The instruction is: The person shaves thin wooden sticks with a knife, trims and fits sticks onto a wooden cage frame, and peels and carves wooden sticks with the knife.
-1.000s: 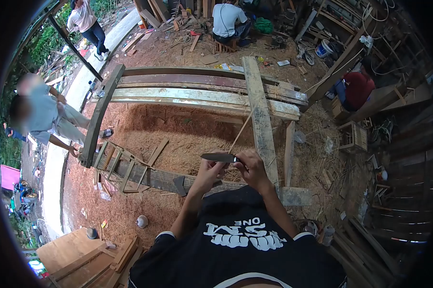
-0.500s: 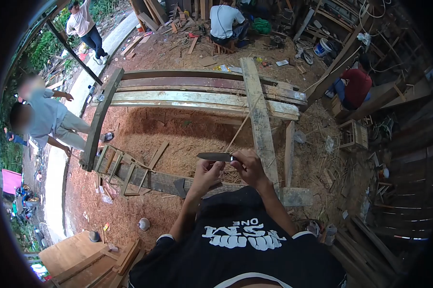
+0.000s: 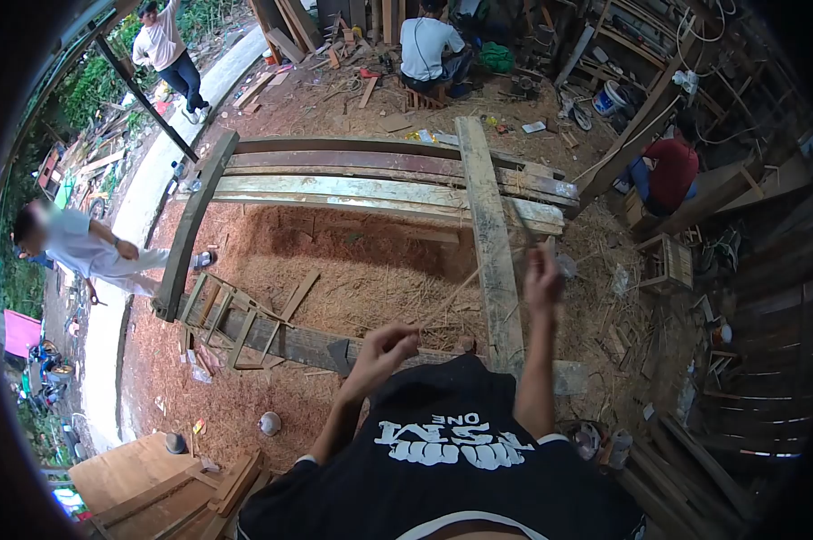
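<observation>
Left hand (image 3: 381,358) pinching thin stick (image 3: 451,297), fingers nearly closed; stick slanting up-right beyond pinch. Right hand (image 3: 542,281) curling closed around knife (image 3: 522,223), blurred, pointing up beyond grip, seemingly beside plank (image 3: 489,236). Risks: stick twisting if pinch is loosening; knife catching plank if swinging wide.

Working there were one left hand (image 3: 381,358) and one right hand (image 3: 543,277), two in all, with one blurred knife (image 3: 521,220) and one thin stick (image 3: 451,299). Nearby were two crosswise beams (image 3: 487,234), one bucket (image 3: 607,99), two seated people (image 3: 427,47) and at least two standing people (image 3: 163,45).
</observation>
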